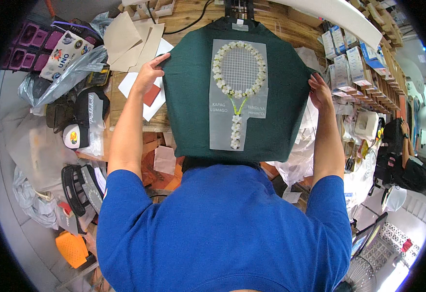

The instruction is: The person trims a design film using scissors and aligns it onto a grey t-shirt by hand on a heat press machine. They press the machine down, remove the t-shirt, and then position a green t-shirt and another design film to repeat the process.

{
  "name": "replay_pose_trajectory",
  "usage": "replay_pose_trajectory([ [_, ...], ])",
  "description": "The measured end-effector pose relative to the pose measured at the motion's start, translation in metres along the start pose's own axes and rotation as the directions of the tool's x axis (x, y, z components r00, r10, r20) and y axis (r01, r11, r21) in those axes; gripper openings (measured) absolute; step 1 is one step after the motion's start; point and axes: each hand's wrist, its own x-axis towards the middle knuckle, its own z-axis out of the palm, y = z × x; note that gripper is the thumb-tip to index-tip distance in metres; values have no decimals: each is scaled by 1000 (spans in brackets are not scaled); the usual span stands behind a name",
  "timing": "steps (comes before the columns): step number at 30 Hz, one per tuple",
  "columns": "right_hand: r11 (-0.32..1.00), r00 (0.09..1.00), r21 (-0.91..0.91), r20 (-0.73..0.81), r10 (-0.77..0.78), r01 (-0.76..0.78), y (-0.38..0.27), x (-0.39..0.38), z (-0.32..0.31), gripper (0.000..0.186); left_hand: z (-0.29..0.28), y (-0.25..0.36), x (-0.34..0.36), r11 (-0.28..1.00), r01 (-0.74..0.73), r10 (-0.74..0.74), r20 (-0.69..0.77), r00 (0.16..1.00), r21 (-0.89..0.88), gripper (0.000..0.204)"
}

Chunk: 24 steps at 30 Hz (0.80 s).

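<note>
A dark green T-shirt [188, 107] lies spread in front of me, its collar at the far end. On its middle rests a translucent film sheet [218, 138] bearing a racket design of white flowers, with pale lettering beside the handle. My left hand [150, 74] holds the shirt's left edge near the sleeve, index finger stretched out along it. At the opposite edge, my right hand [320, 90] has its fingers bent onto the cloth. What lies under the shirt is hidden.
Brown paper sheets [125, 41] and a reddish square [151, 95] lie left on the wooden table [184, 14]. A white machine arm [339, 19] crosses the far right. Stacked boxes [349, 68] stand right; caps [74, 135] and plastic bags sit left. Another person [402, 165] is far right.
</note>
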Motion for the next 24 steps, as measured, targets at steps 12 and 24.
replay_pose_trajectory([
  [12,-27,661,-824,473,-582,566,68,-155,100,43,123,-10,-104,585,-446,519,110,847,678,32],
  [24,-144,744,-848,519,-422,510,105,-220,128,57,160,-22,-139,425,-464,440,270,856,777,47],
])
